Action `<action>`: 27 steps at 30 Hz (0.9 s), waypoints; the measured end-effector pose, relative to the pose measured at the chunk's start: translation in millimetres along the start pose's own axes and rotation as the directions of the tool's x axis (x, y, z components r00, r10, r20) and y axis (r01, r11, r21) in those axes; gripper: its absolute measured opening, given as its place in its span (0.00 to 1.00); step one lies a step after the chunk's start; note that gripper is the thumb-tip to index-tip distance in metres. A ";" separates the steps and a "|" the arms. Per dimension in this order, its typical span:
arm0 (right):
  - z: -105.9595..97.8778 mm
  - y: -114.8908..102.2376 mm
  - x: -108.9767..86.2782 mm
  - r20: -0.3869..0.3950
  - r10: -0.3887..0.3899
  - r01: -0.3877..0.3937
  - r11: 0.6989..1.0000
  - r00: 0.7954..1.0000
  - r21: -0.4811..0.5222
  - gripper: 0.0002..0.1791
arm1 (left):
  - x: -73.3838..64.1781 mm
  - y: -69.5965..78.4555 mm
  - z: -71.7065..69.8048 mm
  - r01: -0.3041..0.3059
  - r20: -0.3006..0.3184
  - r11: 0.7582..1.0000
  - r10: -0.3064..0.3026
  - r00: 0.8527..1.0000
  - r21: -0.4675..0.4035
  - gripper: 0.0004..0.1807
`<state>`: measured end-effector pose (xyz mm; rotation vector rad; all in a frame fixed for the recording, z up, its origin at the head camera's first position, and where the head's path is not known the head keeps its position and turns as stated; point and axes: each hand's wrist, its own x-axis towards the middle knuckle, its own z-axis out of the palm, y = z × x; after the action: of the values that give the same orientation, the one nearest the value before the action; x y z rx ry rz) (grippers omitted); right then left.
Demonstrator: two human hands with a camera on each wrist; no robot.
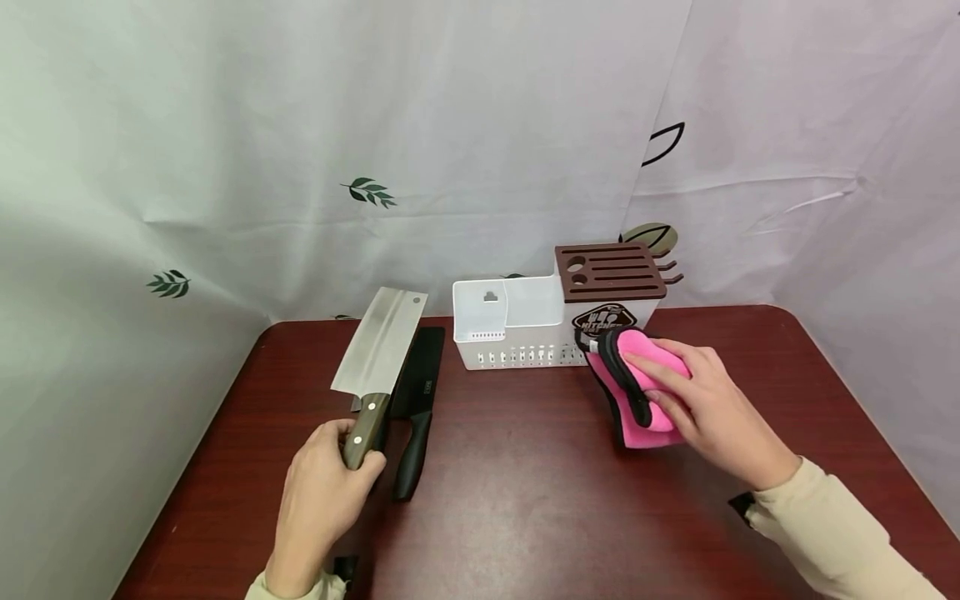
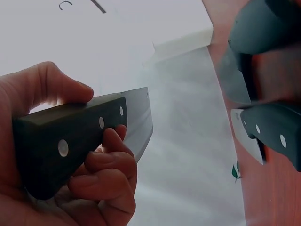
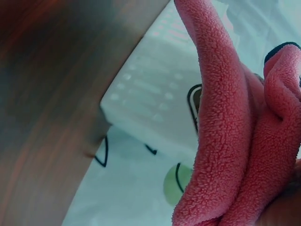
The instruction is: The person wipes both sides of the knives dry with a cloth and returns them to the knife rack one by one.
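My left hand [image 1: 322,492] grips a cleaver [image 1: 382,346] by its riveted brown handle, thumb along one side and fingers curled beneath. The broad steel blade points away over the table's left part. In the right hand [image 1: 716,417] is a folded pink cloth [image 1: 663,358] with black edging, fluffy in the right wrist view, its lower flap hanging down. Beside the cleaver lies a black-bladed knife [image 1: 427,367] with a black handle. Another knife [image 2: 275,129], with a dark riveted handle, shows in the left wrist view; the cleaver mostly covers it in the head view.
A white knife and utensil holder [image 1: 517,357] with a brown slotted top [image 1: 611,271] and side hooks stands at the table's back edge, just behind the cloth. A pale curtain [image 1: 480,125] with leaf prints surrounds the dark red table [image 1: 517,500].
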<state>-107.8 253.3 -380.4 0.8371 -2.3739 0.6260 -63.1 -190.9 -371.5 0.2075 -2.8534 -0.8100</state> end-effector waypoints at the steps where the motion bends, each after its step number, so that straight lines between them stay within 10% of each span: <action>1: 1.2 -1.5 2.1 0.000 -0.004 0.004 1.000 1.000 0.004 0.28 | -0.6 1.1 0.4 -0.002 -0.002 1.000 0.002 1.000 -0.003 0.25; 27: 43.3 -55.0 66.1 0.040 -0.101 0.093 0.981 0.994 0.173 0.28 | -16.6 17.5 13.2 -0.094 -0.031 0.994 0.092 0.995 -0.057 0.24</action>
<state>-128.8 162.0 -358.4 1.0469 -2.3305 0.7857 -51.0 -166.5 -375.3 0.0774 -2.7852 -0.8639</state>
